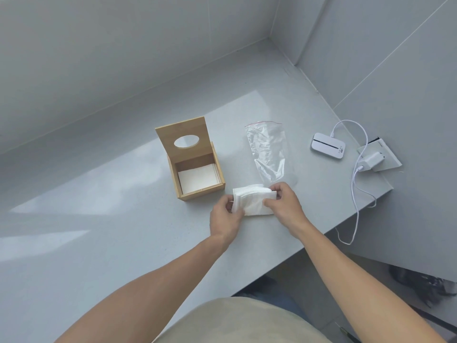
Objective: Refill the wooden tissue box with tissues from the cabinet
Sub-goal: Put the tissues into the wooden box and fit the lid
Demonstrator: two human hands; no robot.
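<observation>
Both hands, left hand (226,215) and right hand (284,203), have fingers clamped on a soft white tissue stack (253,200) beside the open square wooden box (195,167) on the smooth grey counter (99,219).

A square box of light bamboo-coloured wood (197,178) stands on a pale grey countertop, its hinged lid raised upright at the back so that the oval dispensing hole faces forward. The box is open at the top, and a low layer of flat white tissues (199,178) lies at its bottom. Just beside the box's front right corner, a thick stack of folded white paper tissues (253,200) is held slightly fanned, its edges uneven, just above the countertop.
</observation>
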